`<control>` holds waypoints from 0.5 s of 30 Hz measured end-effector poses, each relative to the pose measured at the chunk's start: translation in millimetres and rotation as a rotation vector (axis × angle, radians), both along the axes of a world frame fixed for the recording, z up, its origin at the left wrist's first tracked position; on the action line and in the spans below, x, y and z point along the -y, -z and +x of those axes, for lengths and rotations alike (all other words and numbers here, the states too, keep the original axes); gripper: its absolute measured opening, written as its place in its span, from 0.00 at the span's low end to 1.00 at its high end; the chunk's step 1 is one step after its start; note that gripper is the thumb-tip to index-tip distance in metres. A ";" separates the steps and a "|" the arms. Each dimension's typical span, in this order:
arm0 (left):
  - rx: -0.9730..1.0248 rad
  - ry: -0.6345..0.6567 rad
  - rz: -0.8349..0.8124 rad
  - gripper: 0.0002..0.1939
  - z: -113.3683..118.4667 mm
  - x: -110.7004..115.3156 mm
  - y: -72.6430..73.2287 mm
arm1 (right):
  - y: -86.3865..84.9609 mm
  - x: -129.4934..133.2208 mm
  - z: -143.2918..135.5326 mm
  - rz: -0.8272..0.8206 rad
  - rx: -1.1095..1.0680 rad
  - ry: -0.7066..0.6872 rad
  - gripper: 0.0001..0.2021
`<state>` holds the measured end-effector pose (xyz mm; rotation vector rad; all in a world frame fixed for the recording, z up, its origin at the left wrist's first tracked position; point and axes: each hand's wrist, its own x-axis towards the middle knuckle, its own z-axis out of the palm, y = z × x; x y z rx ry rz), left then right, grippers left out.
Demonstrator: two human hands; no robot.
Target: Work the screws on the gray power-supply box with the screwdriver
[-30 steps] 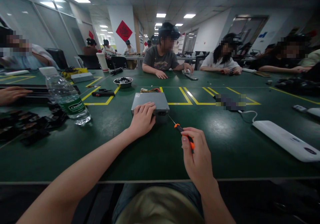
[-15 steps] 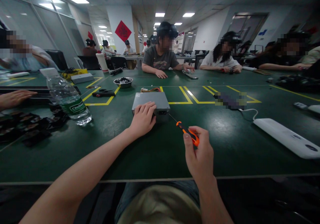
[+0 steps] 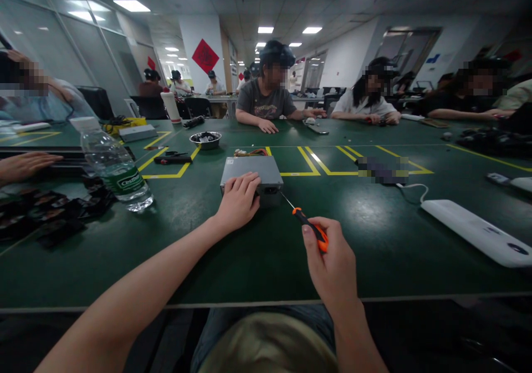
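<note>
A grey metal computer power supply [image 3: 251, 167] sits on the green table in front of me, its socket side facing me and coloured wires showing behind it. My left hand [image 3: 239, 200] lies over its top and near edge, fingers on the lid, gripping it; the thumb is mostly hidden. My right hand [image 3: 330, 256] is closed around the handle of an orange and black screwdriver [image 3: 310, 226]. The thin shaft points up and left, and its tip is at the lower right corner of the power supply's near face. Whether the tip sits in a screw is too small to tell.
A tilted-looking water bottle [image 3: 114, 168] and black parts [image 3: 54, 212] lie left. Behind are a metal bowl [image 3: 205, 139] of small pieces and a black tool [image 3: 172, 158]. A white power bank-like device [image 3: 474, 231] with a cable lies right. Several people sit around the table.
My right hand and the screwdriver have shifted slightly down and left, the handle a little turned in the fingers. My left hand stays on the power supply. The view has tilted slightly.
</note>
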<state>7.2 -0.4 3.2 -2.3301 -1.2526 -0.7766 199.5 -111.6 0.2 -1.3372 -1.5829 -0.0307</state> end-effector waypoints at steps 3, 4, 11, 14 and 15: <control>-0.006 0.004 0.005 0.20 -0.1 -0.4 0.3 | -0.7 -2.7 1.1 0.014 0.010 0.031 0.09; -0.007 0.004 0.006 0.20 0.0 -0.5 0.4 | -0.8 -3.3 1.0 0.016 0.011 0.032 0.08; 0.006 0.013 0.009 0.20 0.0 -0.5 0.9 | -0.8 -1.8 -3.7 0.120 0.065 -0.025 0.08; 0.005 0.015 0.006 0.20 -0.8 -0.7 1.2 | -2.5 -1.8 -4.6 0.169 0.101 -0.066 0.06; 0.003 0.014 0.005 0.20 -1.0 -0.7 1.3 | -2.9 -2.2 -4.9 0.176 0.103 -0.071 0.06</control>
